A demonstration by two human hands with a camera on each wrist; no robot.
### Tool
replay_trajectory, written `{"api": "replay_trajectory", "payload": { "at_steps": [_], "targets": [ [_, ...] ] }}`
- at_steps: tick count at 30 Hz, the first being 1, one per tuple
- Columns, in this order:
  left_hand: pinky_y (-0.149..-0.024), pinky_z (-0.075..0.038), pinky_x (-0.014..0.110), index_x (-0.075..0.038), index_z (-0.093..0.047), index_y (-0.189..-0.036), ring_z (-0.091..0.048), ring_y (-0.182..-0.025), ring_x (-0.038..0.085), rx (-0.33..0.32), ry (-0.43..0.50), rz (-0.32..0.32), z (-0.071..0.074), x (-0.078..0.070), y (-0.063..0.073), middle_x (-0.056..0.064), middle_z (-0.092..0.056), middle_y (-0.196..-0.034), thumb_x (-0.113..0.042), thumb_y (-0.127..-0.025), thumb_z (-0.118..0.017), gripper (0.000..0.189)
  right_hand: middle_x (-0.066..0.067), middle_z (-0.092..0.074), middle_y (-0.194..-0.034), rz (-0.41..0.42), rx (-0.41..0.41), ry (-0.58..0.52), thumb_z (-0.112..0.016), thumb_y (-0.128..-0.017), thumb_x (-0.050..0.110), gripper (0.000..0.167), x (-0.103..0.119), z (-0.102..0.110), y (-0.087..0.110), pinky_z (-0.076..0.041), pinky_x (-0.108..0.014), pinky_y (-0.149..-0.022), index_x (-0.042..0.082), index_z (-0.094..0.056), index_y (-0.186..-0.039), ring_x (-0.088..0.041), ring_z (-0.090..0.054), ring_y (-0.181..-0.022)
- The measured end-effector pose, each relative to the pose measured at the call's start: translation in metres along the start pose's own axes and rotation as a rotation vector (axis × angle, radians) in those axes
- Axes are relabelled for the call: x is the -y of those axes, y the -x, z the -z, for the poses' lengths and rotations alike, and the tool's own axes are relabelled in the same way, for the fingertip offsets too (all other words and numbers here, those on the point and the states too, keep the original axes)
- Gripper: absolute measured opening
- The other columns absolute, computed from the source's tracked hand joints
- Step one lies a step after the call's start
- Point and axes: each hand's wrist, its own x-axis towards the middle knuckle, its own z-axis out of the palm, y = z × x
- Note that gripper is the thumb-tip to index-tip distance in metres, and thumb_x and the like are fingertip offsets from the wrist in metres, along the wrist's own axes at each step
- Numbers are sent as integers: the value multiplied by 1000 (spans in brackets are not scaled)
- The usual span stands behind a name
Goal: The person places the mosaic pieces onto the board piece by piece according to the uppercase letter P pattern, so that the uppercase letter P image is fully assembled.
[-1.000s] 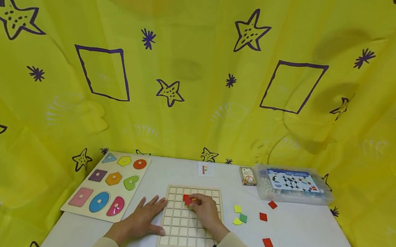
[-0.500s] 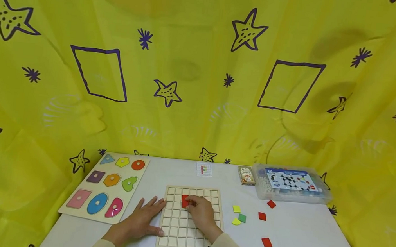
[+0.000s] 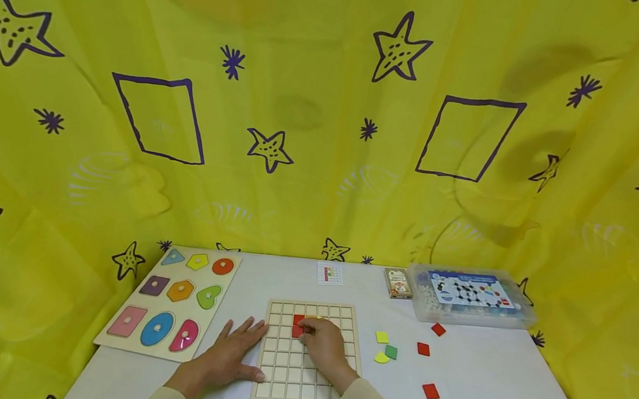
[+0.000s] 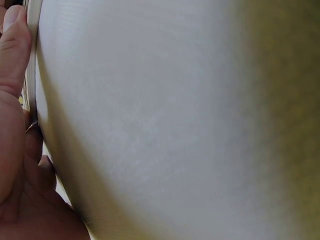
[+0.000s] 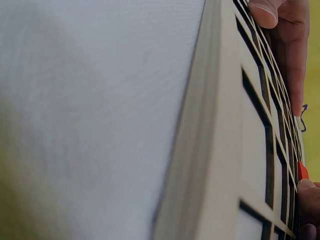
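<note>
A wooden grid board (image 3: pixel 279 373) lies in the middle of the table. Two red square tiles, an upper one (image 3: pixel 299 319) and a lower one (image 3: pixel 297 331), sit one below the other in its upper part. Thumb and fingertips of my right hand (image 3: pixel 325 347) pinch the lower tile at its right edge; a red tile (image 5: pixel 302 171) also shows above the thumb in the right wrist view. A bit of yellow (image 3: pixel 315 317) peeks out behind the knuckles, mostly hidden. My left hand (image 3: pixel 229 353) rests with spread fingers along the board's left edge, thumb on the frame.
Right of the board lie a yellow square (image 3: pixel 382 337), a green square (image 3: pixel 391 353), a yellow quarter-circle (image 3: pixel 382 358) and loose red tiles (image 3: pixel 423 349). A shape puzzle (image 3: pixel 162 303) stands left. Behind are a pattern card (image 3: pixel 329 274), a small box (image 3: pixel 398 284) and a plastic case (image 3: pixel 473 297).
The lower red tile, skewed over the grid a second ago, now lies lined up beneath the upper one. My right fingers shifted slightly with it; my left hand stayed on the board's edge.
</note>
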Motion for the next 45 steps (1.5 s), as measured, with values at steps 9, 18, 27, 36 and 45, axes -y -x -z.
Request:
{"api": "replay_trajectory", "payload": {
  "at_steps": [9,18,27,36,45],
  "targets": [
    [-128,-1,72,-8,-39,-163,-20,-161,44,3,-7,6,-2,3,0,13,-38,-170,-59,-80,-83,107,1,-71,-89,-4,13,-4,-82,-86,1,19,3,4,1,-49,-22,-67,6,-82,-104,-8,-58,-80],
    [-127,-1,72,-7,-39,-163,-20,-161,44,5,-5,2,-2,2,0,13,-38,-170,-59,-80,-83,107,1,-70,-88,-21,29,-54,-80,-88,-1,18,1,7,0,-49,-22,-67,5,-81,-105,-8,-57,-80],
    [-127,-1,72,-7,-40,-162,-21,-161,45,2,-3,11,0,-2,1,14,-39,-169,-54,-79,-85,106,-6,-69,-95,-93,51,-300,-78,-91,1,20,-3,20,-6,-50,-18,-64,2,-78,-111,-12,-57,-82],
    [-127,-2,73,-6,-40,-162,-20,-161,45,4,7,16,2,-5,3,15,-38,-169,-52,-80,-86,105,-9,-70,-102,-116,51,-355,-75,-96,4,26,-11,45,-7,-50,-18,-68,0,-75,-121,-16,-57,-87],
    [-127,-2,73,-6,-40,-162,-20,-161,45,3,-1,6,2,-5,3,15,-38,-169,-55,-80,-84,105,-6,-71,-99,-186,-43,-249,-75,-94,1,27,-30,104,2,-50,-19,-71,-1,-76,-121,-15,-59,-88]
  ]
}}
